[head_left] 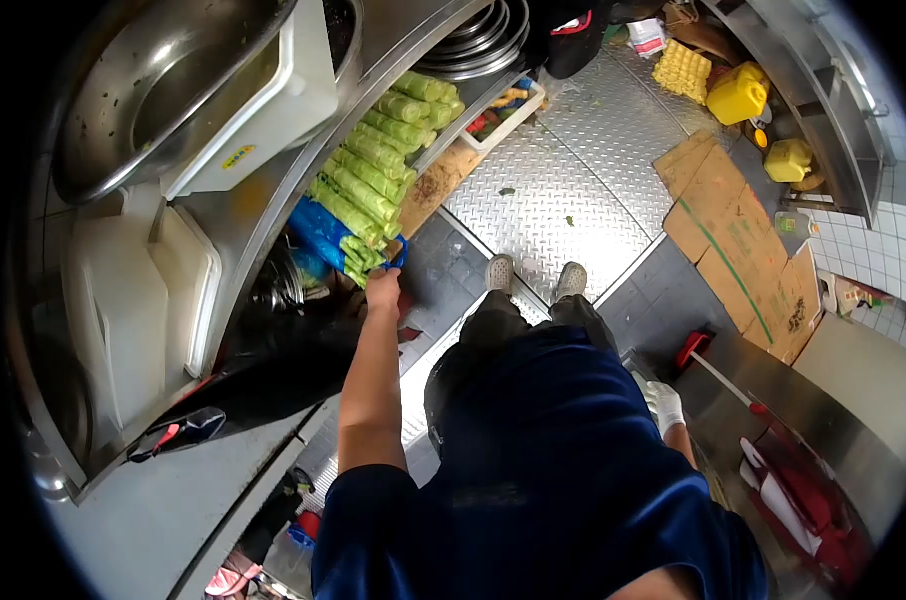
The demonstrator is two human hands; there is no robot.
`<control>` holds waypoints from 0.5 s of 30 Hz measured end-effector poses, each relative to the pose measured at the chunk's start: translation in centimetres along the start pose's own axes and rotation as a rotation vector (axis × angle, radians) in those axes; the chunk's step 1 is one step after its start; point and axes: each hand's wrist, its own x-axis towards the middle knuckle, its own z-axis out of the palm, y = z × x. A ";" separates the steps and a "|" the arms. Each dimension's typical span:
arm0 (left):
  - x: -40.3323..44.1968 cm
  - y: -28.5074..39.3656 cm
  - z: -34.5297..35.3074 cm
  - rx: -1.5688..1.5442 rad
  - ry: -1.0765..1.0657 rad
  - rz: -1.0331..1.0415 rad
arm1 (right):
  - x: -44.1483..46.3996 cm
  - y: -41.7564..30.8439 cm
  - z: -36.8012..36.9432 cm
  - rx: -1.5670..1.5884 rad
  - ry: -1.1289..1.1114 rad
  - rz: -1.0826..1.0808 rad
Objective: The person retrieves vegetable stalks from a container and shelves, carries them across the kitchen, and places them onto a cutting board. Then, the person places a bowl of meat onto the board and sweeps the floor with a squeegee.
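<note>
from the head camera i have the green stalks (368, 170) stacked in a slanting pile below the steel counter (398, 50), their near ends by the left hand (383, 285). that hand is bare, at the edge of the blue container (320, 232); its fingers look bent in there, but i cannot tell whether they pinch the blue edge, a stalk or nothing. main worry: the stalks lie loose on one another, so a sharp pull at the blue edge could set the near ones rolling and drop some onto the dark tiles (438, 265). a catch on the counter above could jolt the pile too. footing next: scraps of leaf lie on the metal floor (543, 170) ahead of the shoes (500, 273), and if that plate is wet, a step could slide. the white tub (263, 125) leans against the steel bowl (178, 85) up top; a knock to the counter might shift both. hard to make out: the right hand (665, 405), in a pale glove low by the body, fingers partly lost to me, so spread or closed i cannot say. the container's underside is hidden by stalks and shadow, and the lens rim cuts off the outer shelves.
</note>
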 end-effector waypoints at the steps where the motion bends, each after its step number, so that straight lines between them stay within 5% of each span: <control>1: 1.0 -1.8 -0.2 0.012 0.059 0.038 | -0.8 -1.7 -0.8 -0.026 0.005 -0.001; 6: 4.9 -6.8 -1.2 0.128 0.235 0.237 | 1.1 -3.9 -8.1 0.008 -0.027 -0.072; 9: 2.6 0.0 1.0 0.252 0.309 0.438 | -0.7 -7.3 -8.3 -0.114 0.025 -0.064; 15: 13.8 1.1 4.9 0.311 0.555 0.293 | 1.3 -11.3 -4.2 -0.385 -0.044 -0.085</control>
